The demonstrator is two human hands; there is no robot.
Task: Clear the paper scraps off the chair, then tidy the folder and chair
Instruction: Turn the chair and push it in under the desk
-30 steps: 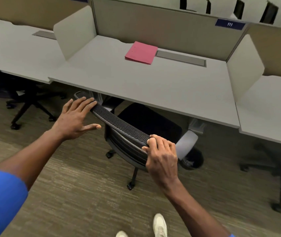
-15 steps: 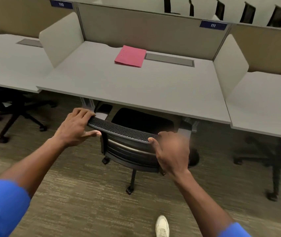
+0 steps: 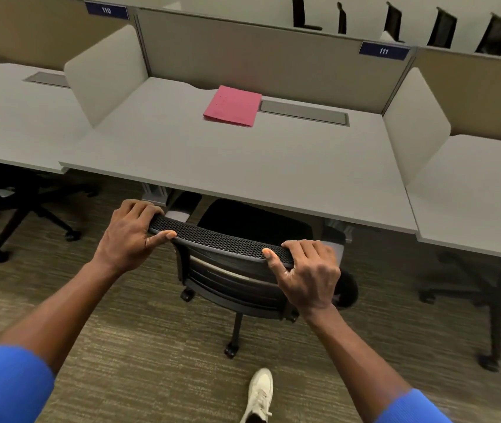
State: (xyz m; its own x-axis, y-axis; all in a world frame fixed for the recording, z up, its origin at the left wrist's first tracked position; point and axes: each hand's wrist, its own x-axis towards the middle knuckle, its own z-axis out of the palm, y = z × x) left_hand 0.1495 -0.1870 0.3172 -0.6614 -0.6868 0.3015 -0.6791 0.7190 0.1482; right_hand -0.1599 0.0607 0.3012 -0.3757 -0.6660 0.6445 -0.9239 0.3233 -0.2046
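Head view: both hands, left hand (image 3: 127,236) and right hand (image 3: 308,271), clamped on chair (image 3: 221,241) backrest; next push toward 12 o'clock under desk (image 3: 243,172)

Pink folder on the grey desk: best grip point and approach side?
The pink paper folder lies flat and closed on the grey desk, beside the metal cable tray. Probably best to pinch its near edge, coming from the front: the back panel and side dividers block other sides, and the flat pose leaves only edges to lift.
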